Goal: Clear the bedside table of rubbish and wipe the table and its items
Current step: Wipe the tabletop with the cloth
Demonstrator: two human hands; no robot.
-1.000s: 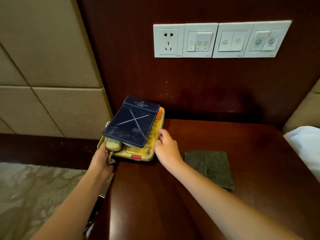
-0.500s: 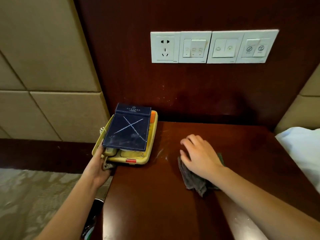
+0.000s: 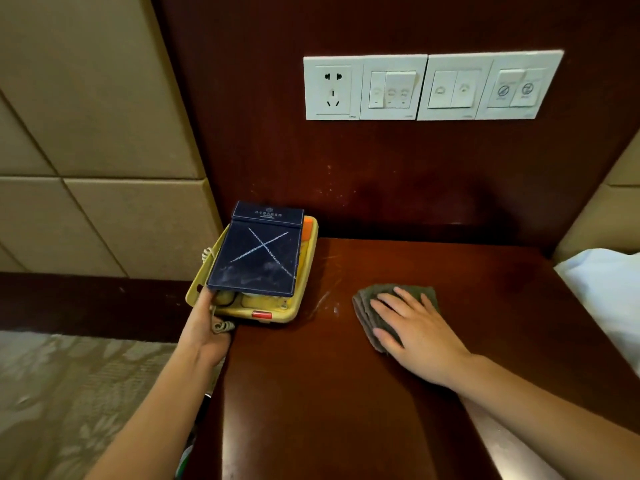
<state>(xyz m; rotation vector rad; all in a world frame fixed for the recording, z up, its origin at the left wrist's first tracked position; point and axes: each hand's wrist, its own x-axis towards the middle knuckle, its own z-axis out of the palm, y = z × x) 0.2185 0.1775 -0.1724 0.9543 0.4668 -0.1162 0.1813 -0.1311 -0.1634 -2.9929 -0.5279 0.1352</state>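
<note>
The left hand [image 3: 207, 327] reaches in from over the carpet [image 3: 69, 393] and grasps the near-left corner of the phone [image 3: 273, 308]. 1 of its fingers [image 3: 204, 299] lies up along the phone's left edge, and the coiled cord [image 3: 221, 325] sits against the palm. The yellow phone is at the tabletop's [image 3: 329, 393] far-left corner and juts past the left edge. Its long axis runs near to far, with the far end toward the wall. A dark blue pad [image 3: 258, 258] lies on top along the same axis, flap end to the wall, with an X traced in its dust. Pale smears mark the wood just right of the phone. The grey cloth [image 3: 365, 304] lies bunched about mid-tabletop, well apart from the phone. The right hand [image 3: 415, 327] presses flat on it, fingers straight and spread, pointing toward the phone. Bare wood runs from the cloth to the near edge and to the right edge, where white bedding [image 3: 609, 289] meets it. 4 white plates [image 3: 433, 88] sit on the wall above.
</note>
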